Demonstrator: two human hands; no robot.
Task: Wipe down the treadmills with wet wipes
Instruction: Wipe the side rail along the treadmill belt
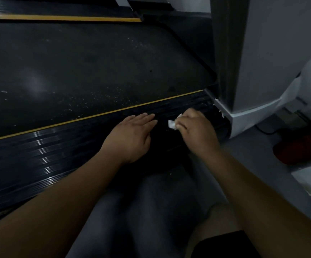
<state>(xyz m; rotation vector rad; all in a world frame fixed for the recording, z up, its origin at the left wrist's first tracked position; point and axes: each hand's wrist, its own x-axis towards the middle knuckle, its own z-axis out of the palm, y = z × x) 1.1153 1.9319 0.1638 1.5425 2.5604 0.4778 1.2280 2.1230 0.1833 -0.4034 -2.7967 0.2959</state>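
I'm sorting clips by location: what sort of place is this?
Probably a gym: a treadmill belt, its ribbed side rail with a yellow stripe, and the right hand holding a wipe.

White upright base blocks the ribbed side rail rightward.

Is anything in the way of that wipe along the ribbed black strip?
Only the person's own left hand, lying flat on the side rail just left of the wet wipe that the right hand grips. Nothing else visible lies on the rail.
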